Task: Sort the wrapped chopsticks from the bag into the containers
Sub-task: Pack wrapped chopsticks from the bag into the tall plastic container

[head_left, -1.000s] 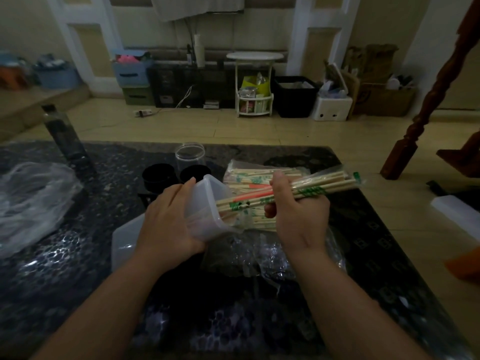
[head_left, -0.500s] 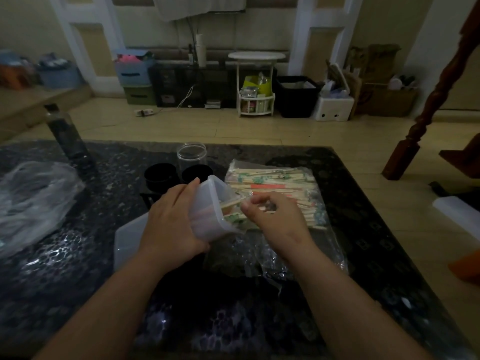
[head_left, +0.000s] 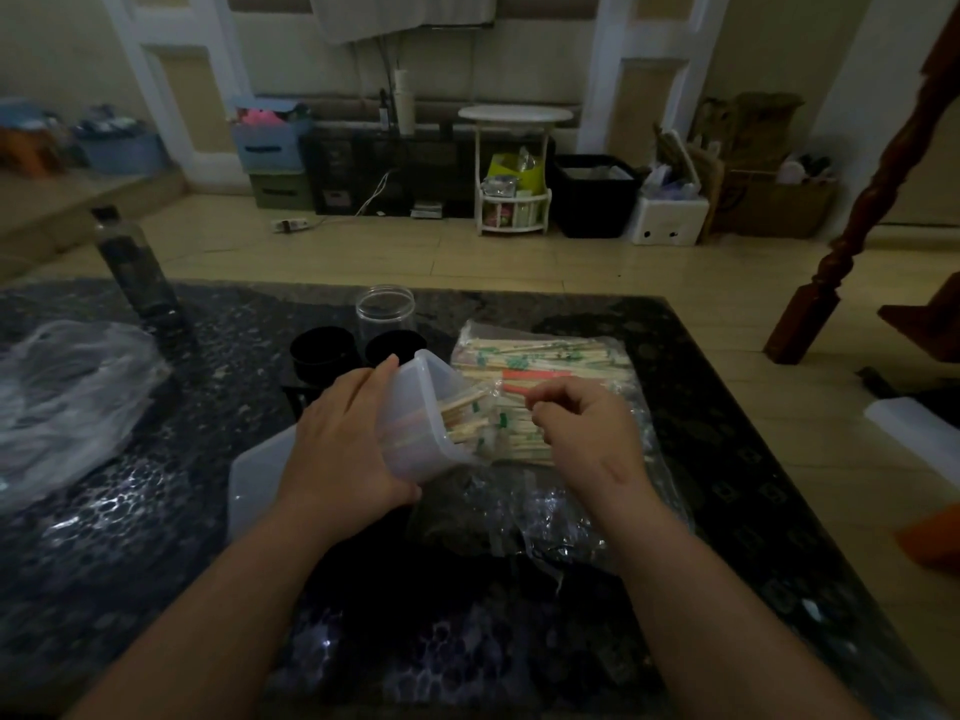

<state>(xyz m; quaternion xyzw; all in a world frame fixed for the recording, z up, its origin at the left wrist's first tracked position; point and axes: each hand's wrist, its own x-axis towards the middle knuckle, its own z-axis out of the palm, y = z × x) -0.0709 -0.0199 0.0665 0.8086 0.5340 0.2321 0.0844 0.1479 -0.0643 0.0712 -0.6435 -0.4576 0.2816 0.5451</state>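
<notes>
Now the bundle is in. A second ago your right hand (head_left: 582,428) was carrying a fistful of wrapped chopsticks toward the translucent plastic container (head_left: 410,402), and half a second ago it was pushing their ends inside. Those chopsticks (head_left: 462,415) now sit in the container at the middle of the frame, with their ends poking out of its mouth.

Your left hand (head_left: 343,439) still grips the container from behind, fingers over its far side and thumb at its lower edge. It holds the container tilted with the mouth toward the right.

Your right hand has drawn back just right of the mouth. Its fingers are curled, with the tips close together beside an orange-wrapped pair (head_left: 530,379), and I cannot tell whether they pinch anything.

The clear bag (head_left: 566,517) lies on the desk (head_left: 156,511) right of centre, and a large pile (head_left: 550,356) of wrapped chopsticks is left in it. I judge one load delivered and plenty of sorting ahead.

A clear jar (head_left: 384,309) and two black cups (head_left: 322,350) stand just above the container in the frame. I can see no chopsticks in them.
</notes>
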